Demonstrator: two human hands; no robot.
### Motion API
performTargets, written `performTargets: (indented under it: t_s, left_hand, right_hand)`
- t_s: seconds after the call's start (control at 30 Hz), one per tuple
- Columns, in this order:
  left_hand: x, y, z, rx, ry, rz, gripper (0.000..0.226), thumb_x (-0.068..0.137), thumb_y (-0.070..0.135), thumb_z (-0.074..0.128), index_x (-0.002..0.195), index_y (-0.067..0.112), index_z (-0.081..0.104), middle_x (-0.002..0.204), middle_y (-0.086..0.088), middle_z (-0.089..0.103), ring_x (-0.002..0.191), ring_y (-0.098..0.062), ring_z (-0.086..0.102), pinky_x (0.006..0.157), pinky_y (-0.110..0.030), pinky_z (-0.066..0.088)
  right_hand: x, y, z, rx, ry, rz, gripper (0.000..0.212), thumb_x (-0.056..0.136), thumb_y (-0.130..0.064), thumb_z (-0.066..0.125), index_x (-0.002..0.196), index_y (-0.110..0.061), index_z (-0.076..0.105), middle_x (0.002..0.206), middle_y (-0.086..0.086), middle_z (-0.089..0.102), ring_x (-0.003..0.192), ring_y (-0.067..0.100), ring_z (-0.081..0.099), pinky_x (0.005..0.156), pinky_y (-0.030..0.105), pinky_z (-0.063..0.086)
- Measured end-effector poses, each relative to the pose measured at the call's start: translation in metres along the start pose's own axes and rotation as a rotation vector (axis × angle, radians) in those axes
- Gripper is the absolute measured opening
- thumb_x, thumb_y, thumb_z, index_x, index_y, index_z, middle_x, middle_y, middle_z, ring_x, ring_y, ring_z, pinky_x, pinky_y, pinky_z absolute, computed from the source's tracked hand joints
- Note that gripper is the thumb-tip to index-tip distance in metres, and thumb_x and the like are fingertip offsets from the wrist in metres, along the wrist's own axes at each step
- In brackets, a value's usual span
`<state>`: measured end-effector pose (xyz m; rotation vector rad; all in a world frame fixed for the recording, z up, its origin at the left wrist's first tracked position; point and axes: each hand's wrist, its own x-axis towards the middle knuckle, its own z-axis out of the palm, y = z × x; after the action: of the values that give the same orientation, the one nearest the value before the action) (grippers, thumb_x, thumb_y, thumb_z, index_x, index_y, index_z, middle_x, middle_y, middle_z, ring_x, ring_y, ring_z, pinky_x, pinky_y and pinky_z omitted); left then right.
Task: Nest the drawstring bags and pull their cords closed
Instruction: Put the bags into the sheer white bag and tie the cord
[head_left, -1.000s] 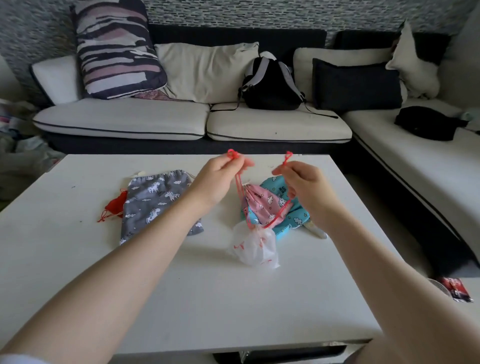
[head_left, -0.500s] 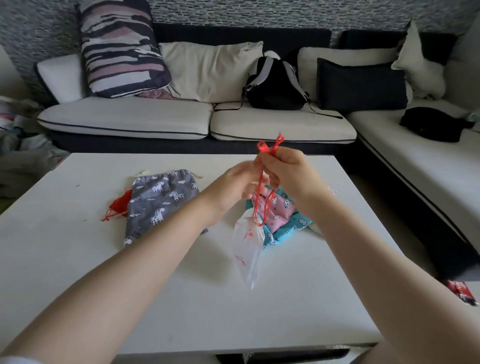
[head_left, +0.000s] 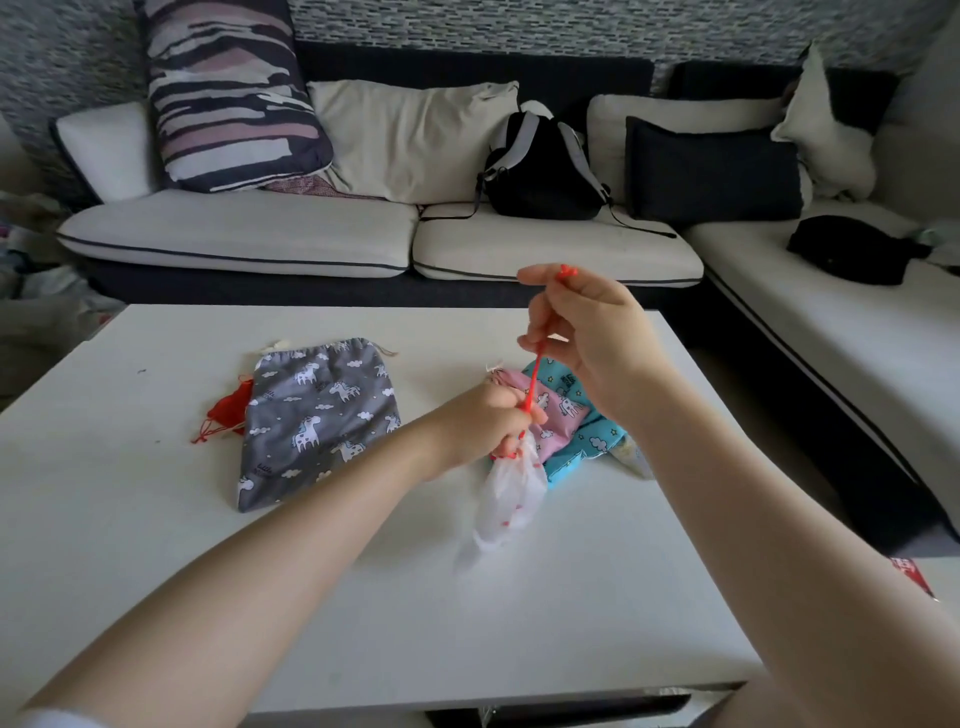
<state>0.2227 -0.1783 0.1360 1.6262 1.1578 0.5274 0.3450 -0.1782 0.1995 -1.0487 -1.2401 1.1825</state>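
Hands of one person are shown above a white rectangular worktop (head_left: 156, 519), seen from the head view. A thin red drawstring cord (head_left: 535, 376) is pinched in the right hand (head_left: 587, 338), whose fingers are curled round it; the cord's knotted end (head_left: 563, 270) protrudes above the fist. The cord is drawn taut and runs down to the left hand (head_left: 488, 423), which is closed round the gathered neck of a small translucent white drawstring bag with red marks (head_left: 511, 501). This bag hangs below the left fist, above the middle of the worktop; whether its lower tip touches the surface cannot be told, as it is blurred.

Behind the hands, toward the far right corner of the worktop, a pink unicorn-print fabric bag (head_left: 558, 410) is laid on a turquoise cloud-print fabric bag (head_left: 592, 447); both are partly hidden by the hands. A pale item (head_left: 636, 457) just beside the turquoise bag is too obscured to identify. Toward the far left, a grey unicorn-print drawstring bag (head_left: 317, 421) lies flat, with a small red mesh bag (head_left: 228, 413) touching its left edge.

Beyond the far edge of the worktop, a cream corner sofa (head_left: 234, 241) carries a striped cushion (head_left: 228, 93) and a black backpack (head_left: 540, 174).
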Motion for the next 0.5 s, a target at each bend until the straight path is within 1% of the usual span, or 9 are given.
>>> performTargets:
  t_s: [0.07,0.17,0.2,0.27,0.3,0.33,0.4,0.43,0.5]
  left_hand:
    - [0.000,0.001,0.003,0.067,-0.020,0.035,0.023,0.094,0.018,0.044,0.095,0.005,0.062,0.055,0.003,0.044,0.061,-0.014,0.042,0.068,-0.029,0.037]
    - [0.001,0.002,0.002,0.102,0.038,0.103,0.034,0.096,0.030,0.040,0.077,0.014,0.063,0.040,0.011,0.045,0.055,-0.013,0.041,0.070,-0.031,0.039]
    - [0.002,0.001,0.000,0.069,0.052,0.106,0.036,0.096,0.032,0.038,0.074,0.015,0.061,0.039,0.010,0.043,0.052,-0.013,0.040,0.067,-0.031,0.038]
    - [0.001,0.000,-0.002,-0.088,0.045,0.103,0.037,0.099,0.027,0.038,0.073,0.011,0.058,0.045,0.010,0.037,0.051,-0.014,0.034,0.062,-0.031,0.034]
    - [0.001,-0.001,-0.003,-0.154,0.042,0.110,0.038,0.100,0.025,0.037,0.070,0.010,0.056,0.047,0.008,0.035,0.050,-0.014,0.032,0.060,-0.030,0.033]
    - [0.001,-0.002,-0.004,-0.193,0.049,0.111,0.040,0.100,0.024,0.037,0.067,0.011,0.054,0.046,0.008,0.034,0.049,-0.014,0.031,0.059,-0.029,0.033]
    - [0.000,-0.002,-0.004,-0.230,0.075,0.098,0.041,0.100,0.024,0.036,0.061,0.014,0.046,0.044,0.010,0.034,0.045,-0.011,0.031,0.053,-0.024,0.032]
    - [0.000,-0.002,-0.004,-0.241,0.082,0.089,0.041,0.100,0.024,0.036,0.061,0.015,0.043,0.042,0.011,0.035,0.043,-0.009,0.032,0.051,-0.021,0.032]
    - [-0.001,-0.002,-0.005,-0.238,0.075,0.084,0.038,0.100,0.023,0.035,0.063,0.016,0.041,0.044,0.010,0.037,0.041,-0.006,0.033,0.049,-0.019,0.032]
  right_hand:
    - [0.000,0.001,0.007,0.075,-0.078,0.023,0.028,0.100,-0.008,0.034,0.093,-0.010,0.060,0.061,0.001,0.059,0.060,0.015,0.058,0.067,0.027,0.056]
    - [0.001,0.009,0.011,0.045,-0.191,0.065,0.025,0.102,-0.022,0.032,0.107,-0.014,0.056,0.081,0.004,0.069,0.081,0.019,0.066,0.083,0.031,0.053]
    - [0.002,0.014,0.010,-0.007,-0.206,0.090,0.027,0.101,-0.027,0.032,0.112,-0.014,0.054,0.087,0.005,0.070,0.086,0.020,0.066,0.085,0.030,0.052]
    - [0.002,0.025,0.004,-0.145,-0.181,0.141,0.033,0.101,-0.028,0.034,0.119,-0.008,0.053,0.093,0.008,0.067,0.085,0.019,0.065,0.082,0.025,0.052]
    - [0.002,0.031,-0.001,-0.243,-0.159,0.144,0.032,0.100,-0.023,0.036,0.118,-0.005,0.055,0.092,0.008,0.067,0.082,0.017,0.064,0.082,0.024,0.053]
    - [0.001,0.036,-0.008,-0.336,-0.154,0.149,0.028,0.098,-0.018,0.039,0.114,-0.005,0.059,0.090,0.006,0.066,0.082,0.018,0.063,0.087,0.028,0.052]
    - [-0.005,0.044,-0.020,-0.429,-0.221,0.184,0.022,0.091,-0.011,0.047,0.101,-0.009,0.066,0.088,0.007,0.068,0.086,0.022,0.062,0.099,0.042,0.047]
    - [-0.009,0.046,-0.023,-0.446,-0.265,0.202,0.020,0.087,-0.011,0.050,0.097,-0.009,0.068,0.090,0.010,0.069,0.090,0.026,0.063,0.101,0.046,0.045]
    - [-0.014,0.047,-0.026,-0.514,-0.304,0.190,0.018,0.086,-0.012,0.053,0.095,-0.013,0.069,0.096,0.012,0.071,0.097,0.029,0.065,0.099,0.045,0.046]
